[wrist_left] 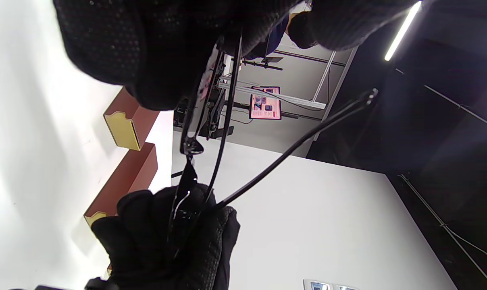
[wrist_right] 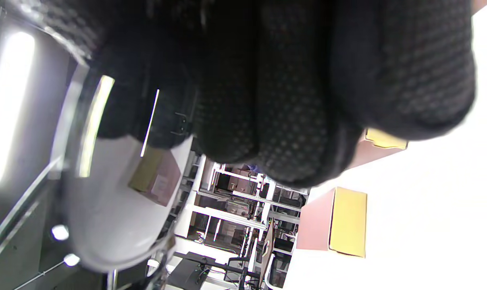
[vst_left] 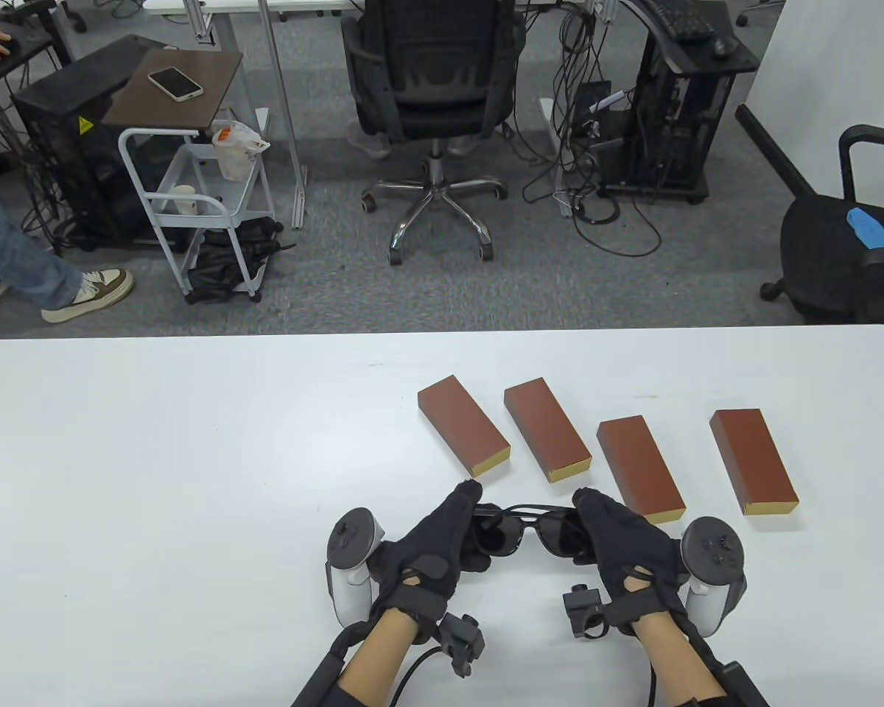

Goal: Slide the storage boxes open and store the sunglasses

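Black sunglasses (vst_left: 528, 527) are held just above the white table (vst_left: 191, 456) near its front edge, lenses facing me. My left hand (vst_left: 465, 532) grips the left lens end and my right hand (vst_left: 595, 529) grips the right one. Several closed brown storage boxes (vst_left: 462, 434) with gold ends lie in a row just beyond the hands. In the left wrist view the thin frame of the sunglasses (wrist_left: 223, 133) runs from my left hand's fingers (wrist_left: 155, 48) down to the right hand (wrist_left: 167, 237), with one temple sticking out. The right wrist view shows a dark lens (wrist_right: 114, 201) under curled fingers (wrist_right: 292, 100).
The nearest box (vst_left: 641, 468) lies right behind my right hand; another box (vst_left: 753, 460) sits further right. Beyond the table's far edge are an office chair (vst_left: 431, 88), a white cart (vst_left: 199, 206) and a person's leg (vst_left: 37, 272) at the left.
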Demonstrator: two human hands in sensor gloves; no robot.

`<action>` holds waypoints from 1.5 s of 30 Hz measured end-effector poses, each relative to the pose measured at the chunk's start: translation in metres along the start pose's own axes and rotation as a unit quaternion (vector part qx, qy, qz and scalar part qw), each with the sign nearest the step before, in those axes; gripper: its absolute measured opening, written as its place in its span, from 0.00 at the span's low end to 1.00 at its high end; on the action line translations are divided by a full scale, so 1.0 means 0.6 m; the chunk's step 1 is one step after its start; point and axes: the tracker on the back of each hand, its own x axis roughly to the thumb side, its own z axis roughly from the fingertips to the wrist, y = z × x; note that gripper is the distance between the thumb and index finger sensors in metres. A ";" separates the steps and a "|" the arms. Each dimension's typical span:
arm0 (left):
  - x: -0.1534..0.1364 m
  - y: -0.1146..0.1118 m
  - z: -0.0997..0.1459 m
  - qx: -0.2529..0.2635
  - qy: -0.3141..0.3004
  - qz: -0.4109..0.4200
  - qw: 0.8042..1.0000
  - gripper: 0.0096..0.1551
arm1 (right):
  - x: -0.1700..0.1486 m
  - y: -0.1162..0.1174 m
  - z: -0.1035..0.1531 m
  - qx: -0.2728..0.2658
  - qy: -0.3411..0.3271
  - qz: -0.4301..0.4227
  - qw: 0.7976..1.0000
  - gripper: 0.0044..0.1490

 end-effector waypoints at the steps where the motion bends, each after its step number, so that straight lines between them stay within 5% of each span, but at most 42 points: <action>1: 0.000 0.000 0.000 -0.001 0.001 0.000 1.000 0.39 | 0.000 -0.001 0.000 0.000 -0.001 0.006 1.000 0.29; 10: 0.000 0.002 -0.006 -0.005 0.010 -0.029 1.000 0.31 | 0.005 -0.007 -0.001 -0.010 -0.014 0.054 0.998 0.28; 17: -0.007 0.009 -0.007 0.015 0.021 -0.028 0.999 0.26 | 0.033 -0.013 0.004 -0.001 -0.104 0.152 0.983 0.31; 21: -0.017 0.013 -0.010 0.022 0.027 -0.040 0.999 0.25 | 0.057 -0.006 0.018 -0.013 -0.191 0.247 0.950 0.38; 26: -0.025 0.016 -0.013 0.023 0.030 -0.058 0.998 0.25 | 0.082 0.030 0.038 0.065 -0.287 0.337 0.894 0.32; 32: -0.029 0.013 -0.017 -0.013 0.016 -0.074 0.997 0.25 | 0.099 0.074 0.067 0.056 -0.369 0.474 0.797 0.25; 42: -0.015 0.023 -0.015 0.009 -0.012 -0.198 0.980 0.25 | 0.085 0.099 0.072 0.116 -0.344 0.506 0.782 0.24; 45: 0.000 0.033 -0.007 0.068 -0.034 -0.247 0.966 0.26 | 0.077 0.110 0.075 0.135 -0.353 0.547 0.747 0.24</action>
